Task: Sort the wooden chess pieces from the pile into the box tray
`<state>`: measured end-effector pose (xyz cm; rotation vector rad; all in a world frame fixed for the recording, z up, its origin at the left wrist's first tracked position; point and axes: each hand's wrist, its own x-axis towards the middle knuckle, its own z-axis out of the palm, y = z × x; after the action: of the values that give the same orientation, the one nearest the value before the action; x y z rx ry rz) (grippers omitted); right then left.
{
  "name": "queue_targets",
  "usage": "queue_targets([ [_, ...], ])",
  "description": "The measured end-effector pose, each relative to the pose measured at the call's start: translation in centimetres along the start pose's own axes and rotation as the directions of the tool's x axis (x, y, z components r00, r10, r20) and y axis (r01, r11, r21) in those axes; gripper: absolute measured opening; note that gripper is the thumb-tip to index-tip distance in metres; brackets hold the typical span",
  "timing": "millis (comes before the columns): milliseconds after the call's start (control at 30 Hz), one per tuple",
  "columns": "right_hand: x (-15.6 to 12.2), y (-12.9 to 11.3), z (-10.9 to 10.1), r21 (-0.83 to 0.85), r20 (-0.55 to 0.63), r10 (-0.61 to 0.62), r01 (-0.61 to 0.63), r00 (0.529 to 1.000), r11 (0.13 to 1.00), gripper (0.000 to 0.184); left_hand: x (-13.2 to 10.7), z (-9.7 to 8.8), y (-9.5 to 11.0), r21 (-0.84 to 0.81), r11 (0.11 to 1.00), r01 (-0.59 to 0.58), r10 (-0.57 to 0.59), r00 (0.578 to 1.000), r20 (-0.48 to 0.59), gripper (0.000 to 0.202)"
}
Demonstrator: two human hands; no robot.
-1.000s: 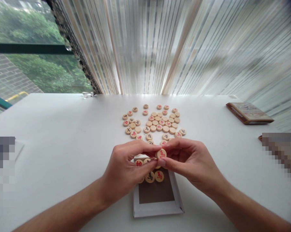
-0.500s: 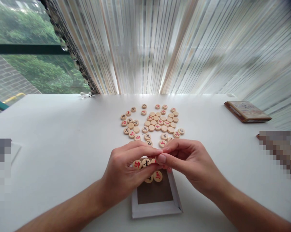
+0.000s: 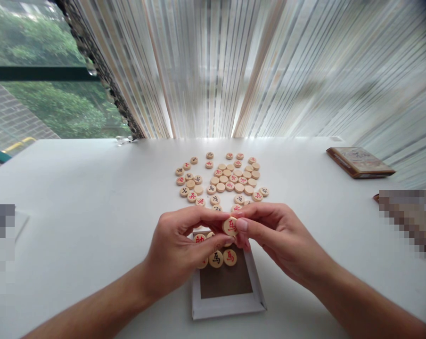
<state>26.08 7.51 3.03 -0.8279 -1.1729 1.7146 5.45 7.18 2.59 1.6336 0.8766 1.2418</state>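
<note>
A round wooden Chinese chess piece [image 3: 230,226] with a red character is held upright between my two hands. My left hand [image 3: 179,240] pinches it, index finger at its top edge and thumb by its lower edge. My right hand [image 3: 274,230] grips its right side between thumb and fingers. Below them stands a shallow white box [image 3: 230,307] with a brown bottom. Inside lie a red-marked piece [image 3: 199,240], a black-marked piece [image 3: 216,259], another red-marked piece [image 3: 230,257] and others partly hidden by my left hand.
Loose chess pieces [image 3: 220,187], some face up and some blank side up, spread over the white table [image 3: 93,212] beyond my hands. A brown flat box [image 3: 361,162] lies at the back right. Another brown object [image 3: 404,221], partly pixelated, is at the right. Striped curtains [image 3: 206,70] hang behind.
The held chess piece, hidden behind my fingers before, now shows its red-marked face. My left fingers have parted around it, and my right thumb has shifted slightly right.
</note>
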Motion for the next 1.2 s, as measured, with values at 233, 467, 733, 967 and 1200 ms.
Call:
queue_targets([
  [233,0.1,-0.1,0.6,0.151,-0.016,0.087,-0.083,0.996,0.985,0.030,0.0,0.2,0.0,-0.015,1.000,0.007,-0.007,1.000,-0.030,0.026],
  [467,0.0,0.1,1.0,0.150,-0.056,0.100,-0.091,0.993,0.985,0.035,-0.2,0.2,0.1,0.119,0.987,-0.103,0.107,0.994,-0.027,0.030],
  [733,0.0,-0.2,1.1,0.141,-0.039,0.082,-0.076,0.996,0.987,0.023,-0.1,0.4,0.4,0.162,0.969,-0.188,0.190,0.982,0.007,0.024],
  [967,0.0,-0.4,1.0,0.100,-0.041,0.065,-0.061,0.997,0.993,0.021,-0.1,0.5,0.4,0.110,0.983,-0.148,0.147,0.989,0.025,0.026],
  [1200,-0.1,-0.1,1.2,0.164,-0.042,0.112,-0.104,0.993,0.981,0.034,-0.2,0.4,0.2,0.139,0.977,-0.159,0.161,0.987,-0.004,0.028],
])
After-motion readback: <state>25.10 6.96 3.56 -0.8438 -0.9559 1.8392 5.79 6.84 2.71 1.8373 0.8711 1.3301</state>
